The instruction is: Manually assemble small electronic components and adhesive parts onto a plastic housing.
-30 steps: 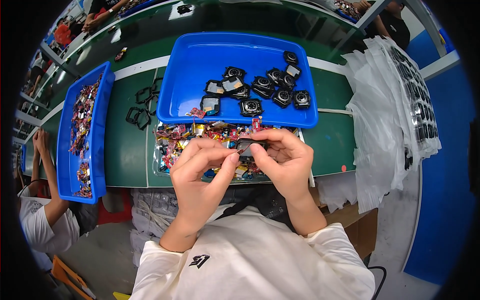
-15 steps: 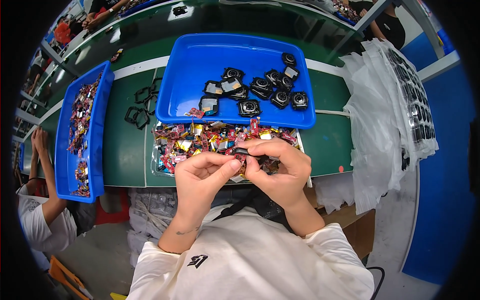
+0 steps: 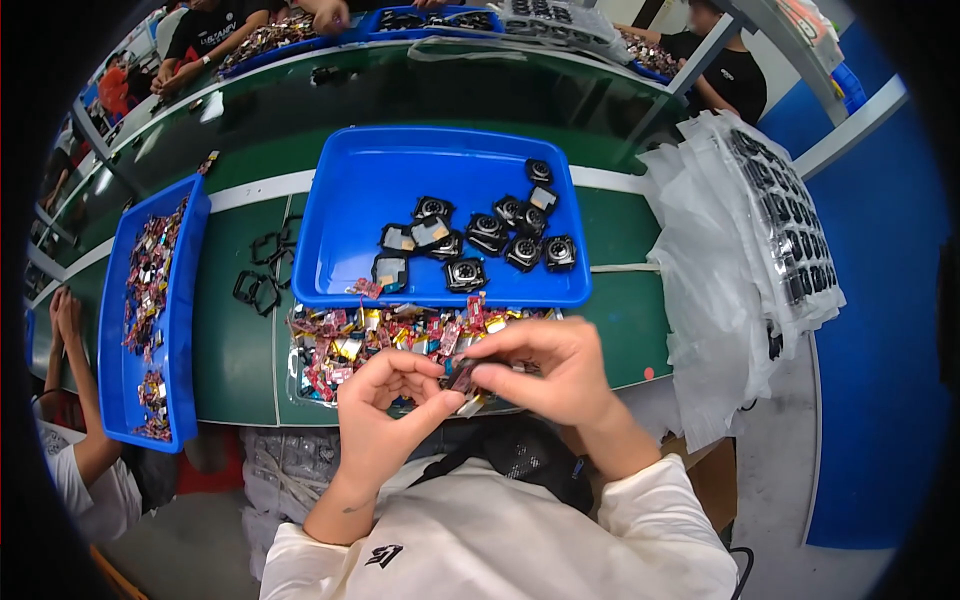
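Between my hands, over a clear tray (image 3: 293, 372) heaped with small red circuit boards and battery cells, is a small dark watch case (image 3: 460, 378) with reddish board parts on it. My right hand (image 3: 562, 375) pinches it between thumb and fingers from the right. My left hand (image 3: 385, 398) has its fingers curled, with the index fingertip and thumb at the left edge of the case. The fingers hide part of it. Just beyond, a blue tray (image 3: 420, 150) holds several black watch cases (image 3: 465, 274), some showing a grey panel, and a red circuit board (image 3: 366, 288).
At the left stands a long blue bin (image 3: 190, 330) of circuit boards. Several black frames (image 3: 262, 290) lie between it and the tray. Stacked clear blister trays (image 3: 790, 220) with white film (image 3: 690, 260) stand at the right. Co-workers sit at the left and across the dark belt.
My view has tilted up, so the bench appears lower and more of the far side shows. The left thumb and index finger have moved apart; the right hand still grips the watch case.
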`<action>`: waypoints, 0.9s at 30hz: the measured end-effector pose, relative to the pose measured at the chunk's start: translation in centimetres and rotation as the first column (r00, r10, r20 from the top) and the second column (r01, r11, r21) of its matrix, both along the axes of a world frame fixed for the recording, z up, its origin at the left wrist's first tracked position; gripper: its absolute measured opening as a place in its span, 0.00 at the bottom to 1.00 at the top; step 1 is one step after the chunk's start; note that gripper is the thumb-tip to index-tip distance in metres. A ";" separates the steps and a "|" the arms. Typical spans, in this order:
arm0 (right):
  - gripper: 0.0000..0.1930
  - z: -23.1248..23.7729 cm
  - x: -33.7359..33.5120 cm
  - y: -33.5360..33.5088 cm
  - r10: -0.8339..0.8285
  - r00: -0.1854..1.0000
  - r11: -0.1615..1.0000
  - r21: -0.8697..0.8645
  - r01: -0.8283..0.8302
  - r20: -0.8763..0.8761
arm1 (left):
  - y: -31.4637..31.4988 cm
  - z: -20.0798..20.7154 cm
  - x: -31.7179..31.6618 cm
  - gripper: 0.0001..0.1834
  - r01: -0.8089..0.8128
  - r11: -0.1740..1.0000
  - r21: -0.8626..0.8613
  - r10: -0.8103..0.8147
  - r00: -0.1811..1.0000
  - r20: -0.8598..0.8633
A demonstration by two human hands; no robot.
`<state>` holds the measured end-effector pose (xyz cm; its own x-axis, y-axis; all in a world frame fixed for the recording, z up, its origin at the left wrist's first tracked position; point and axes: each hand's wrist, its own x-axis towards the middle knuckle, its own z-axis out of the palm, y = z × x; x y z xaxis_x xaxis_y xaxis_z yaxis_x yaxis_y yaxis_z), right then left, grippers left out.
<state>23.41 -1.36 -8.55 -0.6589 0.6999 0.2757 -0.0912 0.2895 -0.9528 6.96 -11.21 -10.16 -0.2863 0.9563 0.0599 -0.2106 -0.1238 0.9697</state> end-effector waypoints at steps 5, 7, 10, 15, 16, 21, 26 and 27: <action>0.10 3.4 -0.4 11.6 -0.200 0.973 0.979 -0.067 0.194 -0.113 | -0.7 -0.4 -1.0 0.08 -0.076 0.996 0.039 0.077 0.997 -0.012; 0.11 2.1 0.3 19.1 -0.432 0.896 0.902 -0.043 0.430 -0.103 | -0.7 -0.5 -1.2 0.05 -0.139 0.988 0.067 0.142 0.989 -0.045; 0.11 -1.9 2.6 29.0 -0.761 0.638 0.646 0.044 0.762 0.118 | -0.8 -0.8 -1.8 0.04 -0.174 0.982 0.079 0.179 0.981 -0.073; 0.08 -6.7 3.2 34.2 -0.847 0.373 0.456 0.156 0.876 0.379 | -0.3 -1.3 -3.2 0.11 -0.325 0.941 -0.089 0.272 0.888 -0.370; 0.08 -6.8 3.2 34.7 -0.847 0.369 0.451 0.151 0.880 0.382 | 0.1 -1.0 -3.2 0.11 -0.320 0.943 -0.093 0.265 0.889 -0.374; 0.20 -6.4 2.8 33.4 -0.836 0.408 0.531 0.355 0.769 0.368 | 2.5 0.3 -1.9 0.05 -0.161 0.952 0.259 0.305 0.522 -0.796; 0.11 0.7 1.4 19.8 -0.432 0.883 0.892 0.235 0.387 0.184 | 4.3 0.4 -2.7 0.13 -0.217 0.930 0.297 0.350 0.272 -0.896; 0.10 1.1 1.2 16.7 -0.281 0.944 0.954 0.160 0.255 0.174 | 4.4 0.2 -3.0 0.15 -0.202 0.943 0.263 0.310 0.249 -0.918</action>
<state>24.61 15.33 -7.44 -0.5018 0.8233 0.2655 0.1887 0.4036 -0.8953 3.96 -6.85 -9.93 -0.2077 0.8206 0.5324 0.8911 -0.0658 0.4491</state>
